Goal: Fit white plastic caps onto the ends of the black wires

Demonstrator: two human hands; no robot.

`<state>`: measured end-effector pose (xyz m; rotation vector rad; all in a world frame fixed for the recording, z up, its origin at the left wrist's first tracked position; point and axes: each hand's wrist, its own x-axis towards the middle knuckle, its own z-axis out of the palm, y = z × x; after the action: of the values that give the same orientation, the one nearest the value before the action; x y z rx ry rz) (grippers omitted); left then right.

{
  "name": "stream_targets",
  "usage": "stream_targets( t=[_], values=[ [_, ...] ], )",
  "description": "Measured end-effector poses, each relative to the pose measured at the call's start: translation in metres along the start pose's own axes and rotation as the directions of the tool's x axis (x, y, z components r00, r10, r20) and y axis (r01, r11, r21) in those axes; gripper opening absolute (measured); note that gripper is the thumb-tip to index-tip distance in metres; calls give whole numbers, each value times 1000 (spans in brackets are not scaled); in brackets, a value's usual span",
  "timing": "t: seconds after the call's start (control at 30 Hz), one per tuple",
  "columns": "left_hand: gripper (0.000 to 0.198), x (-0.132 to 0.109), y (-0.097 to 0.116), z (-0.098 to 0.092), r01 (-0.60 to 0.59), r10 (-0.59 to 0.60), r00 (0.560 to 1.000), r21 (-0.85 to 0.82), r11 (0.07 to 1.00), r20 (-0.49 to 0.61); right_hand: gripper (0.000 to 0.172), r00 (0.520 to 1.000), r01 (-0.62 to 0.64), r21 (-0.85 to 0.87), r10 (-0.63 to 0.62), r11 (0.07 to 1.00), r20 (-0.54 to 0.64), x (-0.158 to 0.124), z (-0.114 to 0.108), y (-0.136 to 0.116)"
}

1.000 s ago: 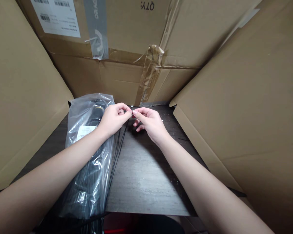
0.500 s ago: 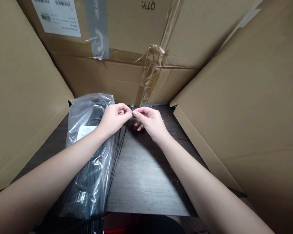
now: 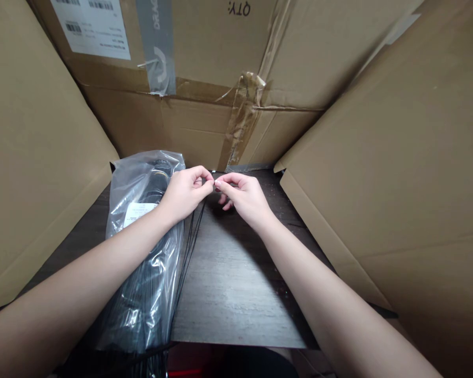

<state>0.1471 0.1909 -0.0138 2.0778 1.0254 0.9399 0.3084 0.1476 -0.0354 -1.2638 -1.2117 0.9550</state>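
At the far left of the dark wood-grain bench (image 3: pixel 236 299), a clear plastic bag (image 3: pixel 142 273) lay beside thin black strands (image 3: pixel 192 247) running up to the far edge, where the left hand (image 3: pixel 185 193) and right hand (image 3: pixel 244 199) stayed together, barely shifted, pinching the strands' tips.

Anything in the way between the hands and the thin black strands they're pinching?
Nothing visible. The left hand and right hand meet fingertip to fingertip at the top of the thin black strands. The clear plastic bag lies beside the strands, to the left, not between them and the hands.
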Motion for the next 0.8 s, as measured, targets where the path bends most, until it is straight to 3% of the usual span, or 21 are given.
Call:
stream_targets(
  t=[0.37, 0.8],
  values=[
    [13, -1, 1, 0, -83, 87, 996, 134, 988, -25, 32, 999, 7, -52, -10, 999, -48, -5, 0, -8],
    [15, -3, 5, -1, -64, 67, 997, 82, 995, -41, 26, 998, 51, 27, -50, 998, -34, -7, 4, -8]
  ],
)
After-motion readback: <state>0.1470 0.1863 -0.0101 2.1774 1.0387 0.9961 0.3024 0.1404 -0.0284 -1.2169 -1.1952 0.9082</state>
